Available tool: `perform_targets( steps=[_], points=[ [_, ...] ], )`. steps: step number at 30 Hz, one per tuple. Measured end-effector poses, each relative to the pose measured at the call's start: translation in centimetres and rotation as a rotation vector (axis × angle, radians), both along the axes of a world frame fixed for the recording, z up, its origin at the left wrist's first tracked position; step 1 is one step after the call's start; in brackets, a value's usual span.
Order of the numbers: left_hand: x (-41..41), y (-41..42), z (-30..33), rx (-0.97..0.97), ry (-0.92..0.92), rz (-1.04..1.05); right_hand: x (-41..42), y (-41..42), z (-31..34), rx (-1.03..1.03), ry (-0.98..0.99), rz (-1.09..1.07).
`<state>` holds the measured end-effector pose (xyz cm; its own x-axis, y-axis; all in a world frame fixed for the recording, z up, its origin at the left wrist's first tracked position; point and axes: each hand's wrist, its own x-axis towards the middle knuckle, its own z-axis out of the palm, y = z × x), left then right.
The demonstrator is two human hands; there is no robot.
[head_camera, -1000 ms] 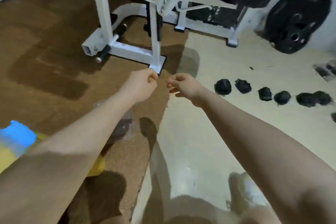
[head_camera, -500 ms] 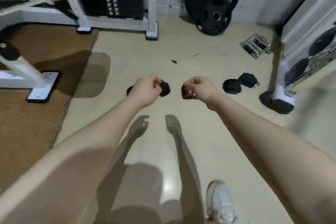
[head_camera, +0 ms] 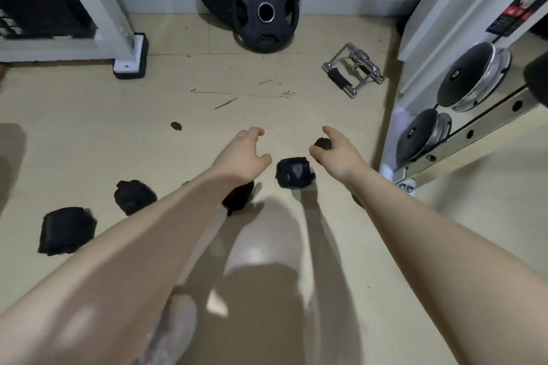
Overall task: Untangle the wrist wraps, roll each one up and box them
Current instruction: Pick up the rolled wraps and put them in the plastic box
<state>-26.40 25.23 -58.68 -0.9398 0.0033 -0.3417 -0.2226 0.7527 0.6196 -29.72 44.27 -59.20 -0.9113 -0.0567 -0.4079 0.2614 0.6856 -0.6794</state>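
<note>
Five rolled black wrist wraps show on the beige floor [head_camera: 89, 139], and not all of them show whole. Far left sits one roll [head_camera: 67, 230], clear of everything; next to it a second roll [head_camera: 135, 196], also in full view. A third roll [head_camera: 238, 198] is mostly hidden under the left forearm, only its dark lower edge peeking out. A fourth roll [head_camera: 294, 172] lies in the open between the two wrists, touched by neither. The fifth roll [head_camera: 323, 144] is under the right hand [head_camera: 341, 152], whose fingers curl around it; only the roll's top left corner shows past the thumb, and whether it rests on the floor or is lifted is hard to tell.

Over to the left hand [head_camera: 244, 157]: fingers apart and loosely bent, thumb spread, holding nothing, hovering above the floor just left of the fourth roll.

Writing? A dark poster [head_camera: 517, 10] with a red patch hangs on the white post at upper right, but its print is too small and blurred to read.

Around the action: a small black weight plate [head_camera: 265, 13] leans against a larger one at the back wall; a chrome cable handle [head_camera: 354, 69] lies on the floor, well apart from the rolls. More chrome-rimmed plates [head_camera: 471, 77] hang on the rack at right, partly cut off by the frame edge. A white machine foot [head_camera: 130, 61] stands at upper left. Low down, a pale shoe [head_camera: 175, 332] is blurred and half covered by the left arm.
</note>
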Motion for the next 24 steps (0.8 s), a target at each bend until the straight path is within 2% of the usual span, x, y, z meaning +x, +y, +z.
perform_targets(
  steps=[5, 11, 14, 17, 19, 21, 24],
  points=[
    [-5.2, 4.4, -5.7, -0.091, -0.010, -0.184, -4.0, 3.7, -5.1, 0.194, 0.033, 0.055],
    [-9.3, 7.3, -16.3, -0.262, -0.062, -0.397, -9.4, 5.8, -15.4, 0.353, -0.011, 0.109],
    [-9.9, 8.3, -20.8, -0.358, 0.025, -0.472, -10.9, 6.2, -19.5, 0.497, -0.016, 0.182],
    [-10.4, 8.4, -23.9, -0.515, 0.061, -0.484, -11.6, 6.3, -21.5, 0.638, -0.050, 0.204],
    [-10.7, 8.2, -24.5, -0.489, 0.003, -0.421, -12.0, 6.1, -21.5, 0.710, -0.081, 0.150],
    [-10.9, 7.9, -23.9, -0.350, -0.091, -0.360, -11.9, 5.7, -21.5, 0.657, -0.120, 0.080],
    [-11.3, 6.2, -22.2, -0.236, -0.131, -0.368, -10.8, 4.6, -22.0, 0.277, -0.269, -0.020]
  ],
)
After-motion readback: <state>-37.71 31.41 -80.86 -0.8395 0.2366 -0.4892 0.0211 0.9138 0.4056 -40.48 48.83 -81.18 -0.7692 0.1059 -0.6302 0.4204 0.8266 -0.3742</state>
